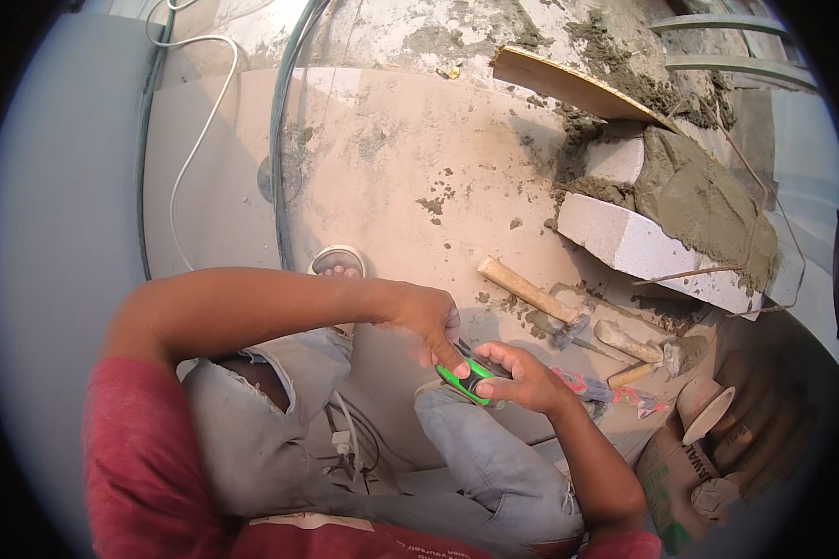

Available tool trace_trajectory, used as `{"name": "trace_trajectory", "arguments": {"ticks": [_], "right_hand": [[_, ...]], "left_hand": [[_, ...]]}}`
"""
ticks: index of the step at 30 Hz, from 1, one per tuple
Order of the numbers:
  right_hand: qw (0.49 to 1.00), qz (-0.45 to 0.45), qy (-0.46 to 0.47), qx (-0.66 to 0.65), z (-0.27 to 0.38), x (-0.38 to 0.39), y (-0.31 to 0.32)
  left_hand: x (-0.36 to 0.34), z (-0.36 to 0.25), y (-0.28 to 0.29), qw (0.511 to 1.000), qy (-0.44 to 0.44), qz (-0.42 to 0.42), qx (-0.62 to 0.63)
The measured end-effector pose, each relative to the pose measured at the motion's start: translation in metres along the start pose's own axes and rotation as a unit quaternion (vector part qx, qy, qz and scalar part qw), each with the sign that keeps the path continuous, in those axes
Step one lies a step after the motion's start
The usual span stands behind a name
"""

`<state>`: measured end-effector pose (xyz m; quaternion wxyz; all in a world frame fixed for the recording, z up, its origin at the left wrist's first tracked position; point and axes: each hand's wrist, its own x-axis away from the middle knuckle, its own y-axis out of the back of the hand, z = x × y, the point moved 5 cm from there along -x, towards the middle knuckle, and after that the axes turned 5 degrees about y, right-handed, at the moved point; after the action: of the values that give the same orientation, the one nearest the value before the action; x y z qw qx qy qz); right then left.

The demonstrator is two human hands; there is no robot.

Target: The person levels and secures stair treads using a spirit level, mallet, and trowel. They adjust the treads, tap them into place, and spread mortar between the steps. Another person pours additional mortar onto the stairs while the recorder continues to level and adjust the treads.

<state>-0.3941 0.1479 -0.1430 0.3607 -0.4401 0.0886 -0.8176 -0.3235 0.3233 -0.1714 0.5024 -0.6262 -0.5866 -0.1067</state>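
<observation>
Between my two hands, above my right knee, is a small green and black tape measure (465, 380). My right hand (524, 376) wraps its fingers and thumb around one side of the case. On the other side, my left hand (431, 326) presses its thumb against the green casing, with its fingers curled in. Part of the left hand is smeared by motion, and the tape measure's underside is hidden. To the right of my hands lie wooden-handled tools (529, 289) crusted with mortar.
White blocks (639, 233) heaped with wet mortar (704, 191) stand at right, beside a wooden board (573, 84) and bent wire (797, 252). Cement bags (667, 480) and a bowl (708, 410) sit lower right. A dark hose (277, 140) and white cable (210, 116) cross the floor at left.
</observation>
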Motion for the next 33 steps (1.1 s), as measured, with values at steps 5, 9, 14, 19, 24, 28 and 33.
{"name": "trace_trajectory", "arguments": {"ticks": [5, 9, 14, 19, 24, 28, 33], "right_hand": [[0.984, 0.032, 0.014, 0.175, 0.008, -0.035, 0.013], [0.963, 0.098, -0.046, 0.245, 0.005, -0.026, 0.054], [0.982, -0.082, -0.115, 0.128, -0.052, 0.038, 0.147], [0.931, -0.202, -0.255, 0.167, -0.115, 0.114, 0.214], [0.902, -0.269, -0.240, 0.236, -0.136, 0.140, 0.238], [0.817, -0.354, -0.101, 0.443, -0.048, 0.109, 0.195], [0.754, -0.402, -0.079, 0.513, 0.038, 0.062, 0.126]], "left_hand": [[-0.012, 0.008, 0.022, 0.990, 0.003, -0.075, -0.120], [0.013, -0.004, 0.035, 0.988, -0.060, -0.123, -0.068], [0.093, 0.069, 0.120, 0.886, -0.198, -0.283, 0.310], [0.231, 0.194, 0.153, 0.634, -0.222, -0.571, 0.472], [0.278, 0.317, 0.154, 0.385, -0.275, -0.674, 0.567], [0.228, 0.278, 0.138, 0.435, -0.293, -0.622, 0.581], [0.120, 0.197, 0.113, 0.632, -0.307, -0.432, 0.565]]}}
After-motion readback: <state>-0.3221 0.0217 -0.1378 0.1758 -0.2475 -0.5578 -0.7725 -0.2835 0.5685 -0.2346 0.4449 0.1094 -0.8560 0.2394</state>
